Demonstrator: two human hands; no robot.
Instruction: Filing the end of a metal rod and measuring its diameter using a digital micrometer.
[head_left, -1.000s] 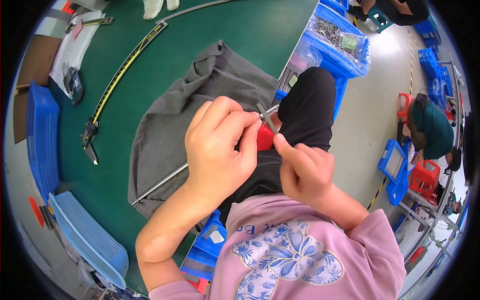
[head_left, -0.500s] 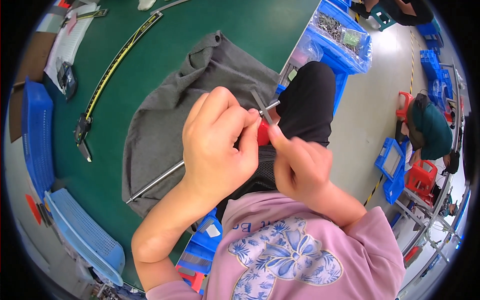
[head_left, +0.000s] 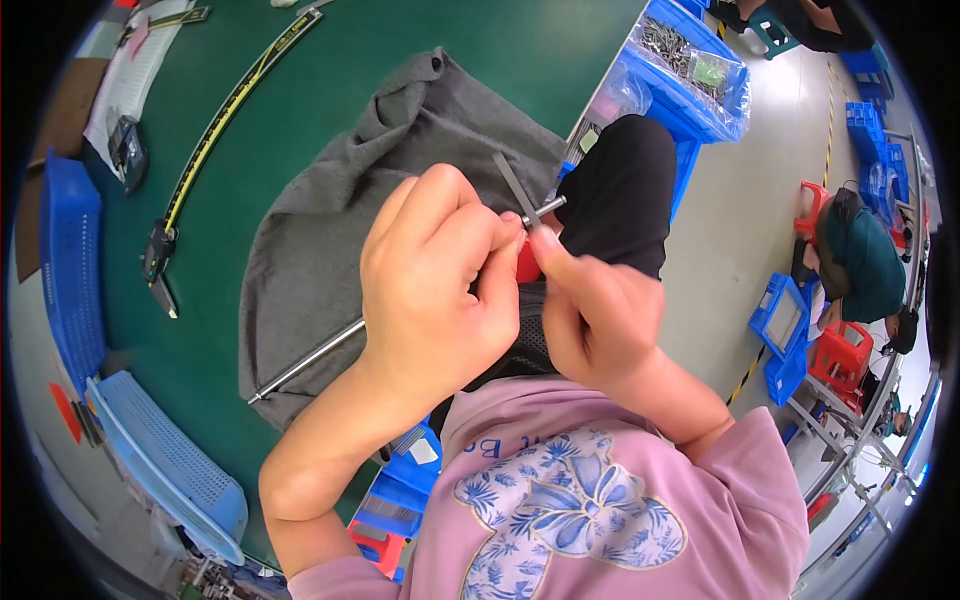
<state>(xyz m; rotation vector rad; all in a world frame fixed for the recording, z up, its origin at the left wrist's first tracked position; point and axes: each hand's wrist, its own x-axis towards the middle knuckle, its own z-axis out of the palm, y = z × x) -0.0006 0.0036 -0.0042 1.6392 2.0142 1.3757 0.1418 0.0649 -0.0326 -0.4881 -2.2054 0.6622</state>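
Head view: left hand [head_left: 440, 275] grips a metal rod [head_left: 308, 361] jutting toward two and eight o'clock; right hand [head_left: 605, 310] pinches a grey strip [head_left: 514, 184] toward eleven.

Factory workshop, metal parts by look. Metal rod [head_left: 305, 362] in grip of left hand [head_left: 435, 275]; left of grip, green-topped workbench [head_left: 205, 345], caliper [head_left: 158, 250] lying on it. Beyond grip to right, blue plastic bin [head_left: 693, 107] with bagged small metal parts [head_left: 668, 42]. Far right of grip: yellow-and-black floor tape [head_left: 830, 110], blue plastic crates [head_left: 864, 130], co-worker [head_left: 867, 255] near red plastic stool [head_left: 843, 352].
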